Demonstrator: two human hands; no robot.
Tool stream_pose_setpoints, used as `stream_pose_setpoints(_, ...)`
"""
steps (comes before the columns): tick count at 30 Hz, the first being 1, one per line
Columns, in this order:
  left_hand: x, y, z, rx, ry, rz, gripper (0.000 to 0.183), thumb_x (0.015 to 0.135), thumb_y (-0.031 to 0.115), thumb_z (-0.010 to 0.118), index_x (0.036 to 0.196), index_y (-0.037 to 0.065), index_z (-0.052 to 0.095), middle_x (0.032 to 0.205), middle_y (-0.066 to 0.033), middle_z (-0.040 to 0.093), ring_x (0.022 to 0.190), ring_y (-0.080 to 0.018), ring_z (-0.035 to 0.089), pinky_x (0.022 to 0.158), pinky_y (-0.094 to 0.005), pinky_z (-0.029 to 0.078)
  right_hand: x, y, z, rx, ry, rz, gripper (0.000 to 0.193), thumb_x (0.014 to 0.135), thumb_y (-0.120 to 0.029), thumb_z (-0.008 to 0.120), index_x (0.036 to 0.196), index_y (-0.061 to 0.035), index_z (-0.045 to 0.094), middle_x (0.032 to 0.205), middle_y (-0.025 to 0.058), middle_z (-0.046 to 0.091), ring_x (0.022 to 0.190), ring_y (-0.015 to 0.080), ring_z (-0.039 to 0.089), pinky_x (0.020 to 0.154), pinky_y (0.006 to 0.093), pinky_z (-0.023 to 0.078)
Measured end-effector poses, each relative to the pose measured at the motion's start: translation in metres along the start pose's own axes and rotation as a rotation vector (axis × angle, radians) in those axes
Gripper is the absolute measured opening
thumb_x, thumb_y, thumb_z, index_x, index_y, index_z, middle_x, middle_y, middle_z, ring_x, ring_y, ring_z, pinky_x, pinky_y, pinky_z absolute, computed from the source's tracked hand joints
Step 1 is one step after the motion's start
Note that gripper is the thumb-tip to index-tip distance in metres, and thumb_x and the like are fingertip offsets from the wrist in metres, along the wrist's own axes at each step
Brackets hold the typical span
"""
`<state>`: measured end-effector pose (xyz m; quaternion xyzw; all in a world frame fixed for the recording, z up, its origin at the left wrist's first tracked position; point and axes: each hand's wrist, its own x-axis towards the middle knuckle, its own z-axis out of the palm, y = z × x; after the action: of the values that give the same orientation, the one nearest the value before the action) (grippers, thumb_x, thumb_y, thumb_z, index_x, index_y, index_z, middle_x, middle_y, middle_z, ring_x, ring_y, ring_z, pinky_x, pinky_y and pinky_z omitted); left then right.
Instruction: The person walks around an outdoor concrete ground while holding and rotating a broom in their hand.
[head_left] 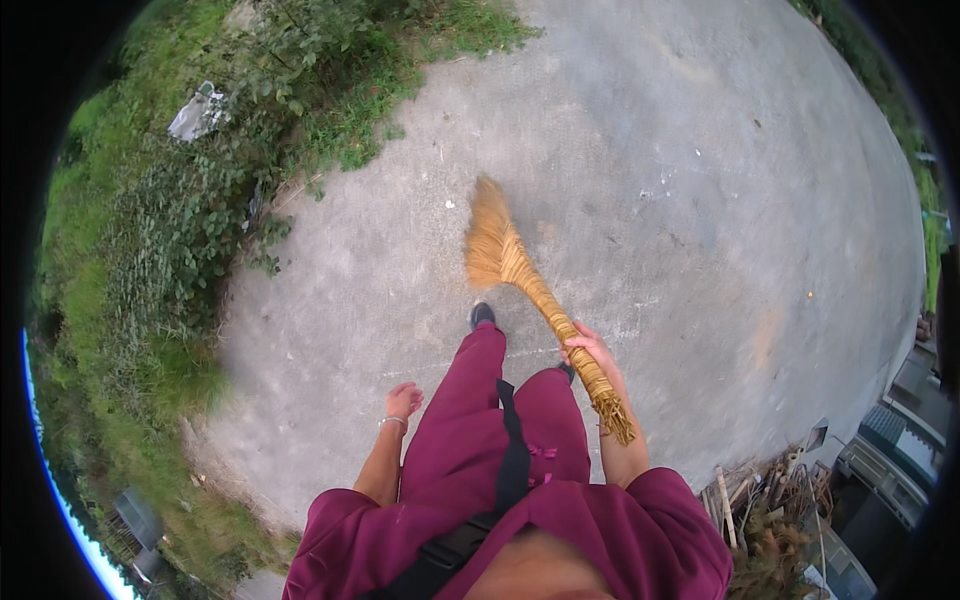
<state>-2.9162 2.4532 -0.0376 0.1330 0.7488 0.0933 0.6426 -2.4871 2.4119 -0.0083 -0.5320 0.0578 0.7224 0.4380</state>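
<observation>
A straw hand broom [545, 300] slants across the middle of the head view. Its fanned, tan bristles point forward over the concrete ground, and its bound handle ends in frayed stalks near my right forearm. My right hand [592, 348] is closed round the handle. On the other side, my left hand [404, 400] hangs beside my left thigh, its fingers loosely bent and apart, with nothing in it. A thin bracelet [393, 421] circles that wrist. My left shoe [482, 315] shows ahead of my maroon trousers, just below the bristles.
Grey concrete [700, 250] spreads ahead and to the right, with small pale bits on it. Bushes and grass [180, 230] line the left edge, with a whitish scrap [197, 112] among them. A pile of sticks [770, 505] lies at the lower right.
</observation>
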Motion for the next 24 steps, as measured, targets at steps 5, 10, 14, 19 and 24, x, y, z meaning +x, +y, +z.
stream_pose_setpoints(5, -0.003, 0.025, 0.020, 0.013, -0.042, 0.041, 0.024, 0.078, 0.010, 0.048, 0.101, 0.003, 0.052, 0.078, -0.0088, 0.060, 0.068, -0.0162, 0.058, 0.059, -0.0264, 0.048, -0.054, -0.021, 0.007, -0.295, 0.168, -0.085, 0.072, 0.064, 0.001, 0.060, 0.128, -0.0039, 0.027, 0.076, 0.0122, 0.053, 0.051, 0.0196, 0.054, 0.043, 0.0305, 0.046)
stream_pose_setpoints(10, 0.008, 0.009, 0.026, 0.041, -0.088, 0.024, 0.024, 0.078, 0.009, 0.048, 0.101, 0.002, 0.052, 0.077, -0.0092, 0.059, 0.066, -0.0158, 0.057, 0.057, -0.0259, 0.048, -0.061, -0.016, 0.038, -0.491, 0.058, -0.026, 0.089, 0.064, 0.002, 0.062, 0.136, -0.0110, 0.012, 0.075, 0.0107, 0.057, 0.053, 0.0159, 0.056, 0.046, 0.0279, 0.046)
stream_pose_setpoints(14, 0.000, 0.025, 0.042, 0.083, -0.053, 0.010, 0.025, 0.077, 0.009, 0.048, 0.100, 0.002, 0.052, 0.076, -0.0093, 0.059, 0.064, -0.0155, 0.057, 0.056, -0.0258, 0.048, -0.005, -0.007, 0.070, -0.450, -0.099, 0.016, 0.085, 0.062, 0.003, 0.063, 0.135, -0.0076, 0.020, 0.076, 0.0108, 0.058, 0.051, 0.0158, 0.056, 0.046, 0.0270, 0.046)
stream_pose_setpoints(19, -0.008, 0.068, 0.068, 0.059, -0.012, 0.144, 0.027, 0.076, 0.010, 0.049, 0.101, 0.002, 0.054, 0.080, -0.0095, 0.061, 0.070, -0.0159, 0.059, 0.059, -0.0248, 0.048, 0.040, -0.029, 0.030, -0.324, -0.088, 0.022, 0.059, 0.065, 0.003, 0.062, 0.120, -0.0044, 0.043, 0.079, 0.0095, 0.058, 0.052, 0.0152, 0.057, 0.043, 0.0268, 0.048)
stream_pose_setpoints(24, -0.012, 0.089, 0.103, 0.086, 0.029, 0.116, 0.026, 0.076, 0.010, 0.049, 0.100, 0.002, 0.054, 0.078, -0.0091, 0.061, 0.067, -0.0154, 0.059, 0.058, -0.0250, 0.048, -0.001, -0.068, -0.103, 0.064, 0.105, -0.090, 0.062, 0.066, 0.000, 0.059, 0.122, -0.0018, 0.032, 0.072, 0.0124, 0.054, 0.052, 0.0197, 0.055, 0.042, 0.0306, 0.048)
